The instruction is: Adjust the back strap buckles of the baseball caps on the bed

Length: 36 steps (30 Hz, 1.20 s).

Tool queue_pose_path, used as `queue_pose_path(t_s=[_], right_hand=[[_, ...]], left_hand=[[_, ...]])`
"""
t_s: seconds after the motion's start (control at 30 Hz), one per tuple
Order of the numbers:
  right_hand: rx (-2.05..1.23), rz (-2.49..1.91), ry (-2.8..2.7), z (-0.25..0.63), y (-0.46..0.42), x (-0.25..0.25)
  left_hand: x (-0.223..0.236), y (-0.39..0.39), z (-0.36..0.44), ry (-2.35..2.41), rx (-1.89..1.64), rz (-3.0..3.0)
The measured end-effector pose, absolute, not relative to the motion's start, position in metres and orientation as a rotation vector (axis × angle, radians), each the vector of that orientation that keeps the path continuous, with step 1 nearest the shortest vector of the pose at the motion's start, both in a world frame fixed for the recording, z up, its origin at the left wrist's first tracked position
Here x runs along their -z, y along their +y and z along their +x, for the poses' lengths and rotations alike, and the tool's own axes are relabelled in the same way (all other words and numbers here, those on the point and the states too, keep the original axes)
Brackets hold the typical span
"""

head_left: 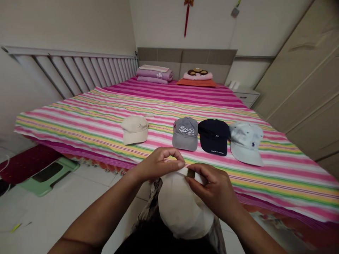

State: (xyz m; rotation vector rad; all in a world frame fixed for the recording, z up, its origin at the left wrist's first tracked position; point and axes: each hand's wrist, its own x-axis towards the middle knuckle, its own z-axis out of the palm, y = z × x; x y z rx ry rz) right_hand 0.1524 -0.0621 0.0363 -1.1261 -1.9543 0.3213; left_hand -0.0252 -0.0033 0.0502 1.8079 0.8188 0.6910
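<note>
A cream baseball cap (pixel 182 208) rests against my lap, its back strap and metal buckle (pixel 190 173) turned up toward the bed. My left hand (pixel 161 162) pinches the strap between thumb and forefinger. With thumb and fingers, my right hand (pixel 212 185) grips the strap at the buckle. Beyond my hands several caps lie on the bed: a beige cap (pixel 135 130) on the left, a grey cap (pixel 185 135) with white lettering, a dark navy cap (pixel 214 137), and a pale blue cap (pixel 247 144) at the right end.
The bed's striped sheet (pixel 87 113) spreads in front of me. Folded purple bedding (pixel 155 74) and an orange pillow (pixel 196 83) sit by the headboard (pixel 206 60). A green stool (pixel 50 176) stands on the floor at left, and a white nightstand (pixel 245 96) at far right.
</note>
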Motion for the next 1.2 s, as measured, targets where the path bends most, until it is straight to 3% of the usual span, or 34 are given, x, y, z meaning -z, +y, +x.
queue_pose_path(t_s=[0.1, 0.2, 0.33, 0.47, 0.77, 1.2], right_hand=[[-0.449, -1.143, -1.921, 0.152, -0.062, -0.037], [-0.833, -1.139, -1.782, 0.156, -0.059, -0.035], [-1.516, -1.048, -1.481, 0.172, -0.048, -0.023], [-1.787, -1.017, -1.446, 0.186, -0.041, -0.003], [-1.801, -0.846, -1.305, 0.186, -0.043, 0.005], [-1.65, -1.09, -1.334, 0.163, -0.05, -0.022]], left_hand=[[-0.052, 0.002, -0.022, 0.802, -0.453, 1.801], [-0.045, 0.004, -0.02, 0.758, -0.309, 1.613], [-0.035, 0.006, -0.023, 0.697, -0.424, 1.367], [-0.032, 0.008, -0.029, 0.672, -0.509, 1.267], [-0.033, 0.009, -0.032, 0.659, -0.51, 1.168], [-0.027, 0.004, -0.023, 0.624, -0.485, 1.18]])
